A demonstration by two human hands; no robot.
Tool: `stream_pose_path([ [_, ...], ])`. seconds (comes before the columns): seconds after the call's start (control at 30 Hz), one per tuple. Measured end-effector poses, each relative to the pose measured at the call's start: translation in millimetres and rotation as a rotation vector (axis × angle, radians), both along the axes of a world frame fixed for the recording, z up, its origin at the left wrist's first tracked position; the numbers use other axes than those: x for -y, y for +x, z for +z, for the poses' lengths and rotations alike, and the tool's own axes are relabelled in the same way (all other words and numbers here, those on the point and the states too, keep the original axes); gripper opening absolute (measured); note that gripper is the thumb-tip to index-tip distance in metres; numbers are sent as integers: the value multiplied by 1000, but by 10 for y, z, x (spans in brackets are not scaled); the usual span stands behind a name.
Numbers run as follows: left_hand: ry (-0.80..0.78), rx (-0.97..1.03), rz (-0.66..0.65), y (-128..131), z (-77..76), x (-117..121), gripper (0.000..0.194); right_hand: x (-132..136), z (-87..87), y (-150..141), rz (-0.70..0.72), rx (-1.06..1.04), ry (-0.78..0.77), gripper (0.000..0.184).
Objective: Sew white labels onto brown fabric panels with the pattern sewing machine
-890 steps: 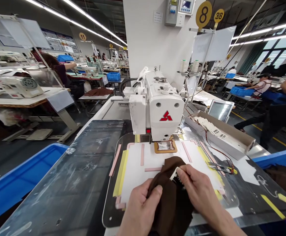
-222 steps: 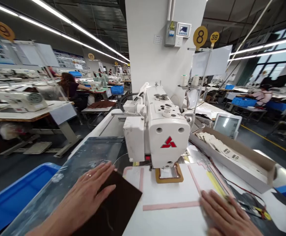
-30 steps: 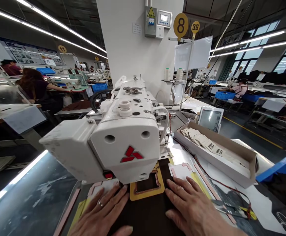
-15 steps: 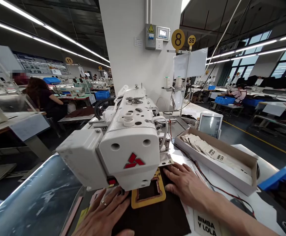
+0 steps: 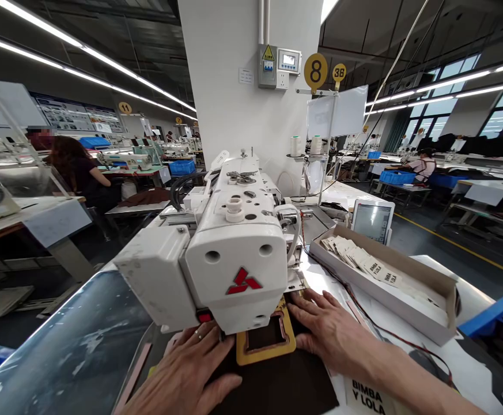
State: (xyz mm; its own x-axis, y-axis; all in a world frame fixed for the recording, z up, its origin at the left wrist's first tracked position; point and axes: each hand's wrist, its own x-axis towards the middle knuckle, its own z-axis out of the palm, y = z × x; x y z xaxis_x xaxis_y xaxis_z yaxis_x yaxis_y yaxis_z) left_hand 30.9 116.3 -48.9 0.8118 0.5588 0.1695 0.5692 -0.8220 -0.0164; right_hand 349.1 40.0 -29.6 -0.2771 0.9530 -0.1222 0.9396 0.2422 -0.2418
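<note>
Hands right up by the machine, bit risky
My left hand (image 5: 186, 369) and right hand (image 5: 331, 328) lie flat and open, gripping nothing, on the dark brown fabric (image 5: 277, 389) under the tan clamp frame (image 5: 265, 358) of the sewing machine (image 5: 238, 259); one slip could skew the fabric.

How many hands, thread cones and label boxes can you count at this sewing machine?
Hands: 2 (left hand, right hand)
White thread cones: 2
Cardboard label box: 1
Total: 5
</note>
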Motion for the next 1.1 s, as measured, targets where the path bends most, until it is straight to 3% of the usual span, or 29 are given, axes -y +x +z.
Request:
stream_pose_path([
  [0.17, -105, 67, 36, -38, -42, -48, 47, 5, -13, 47, 0, -9, 15, 65],
  [0.3, -214, 93, 63, -16, -46, -134, 53, -45, -11, 76, 6, -71, 35, 79],
  [0.47, -217, 35, 29, -18, 3, -167, 55, -46, -118, 117, 33, -91, 86, 79],
  [0.67, -195, 79, 25, -46, 29, -153, 61, 6, -83, 95, 113, -50, 90, 58],
  [0.83, -208, 59, 3, -75, -28, -174, 45, 37, -54, 122, 129, -38, 59, 70],
  [0.97, -136, 58, -21, -83, -118, -186, 52, 43, -31, 114, 101, -17, 147, 52],
  [1.1, -135, 16, -51, -79, -76, -187, 65, -7, -22, 108, 182, -67, 158, 36],
])
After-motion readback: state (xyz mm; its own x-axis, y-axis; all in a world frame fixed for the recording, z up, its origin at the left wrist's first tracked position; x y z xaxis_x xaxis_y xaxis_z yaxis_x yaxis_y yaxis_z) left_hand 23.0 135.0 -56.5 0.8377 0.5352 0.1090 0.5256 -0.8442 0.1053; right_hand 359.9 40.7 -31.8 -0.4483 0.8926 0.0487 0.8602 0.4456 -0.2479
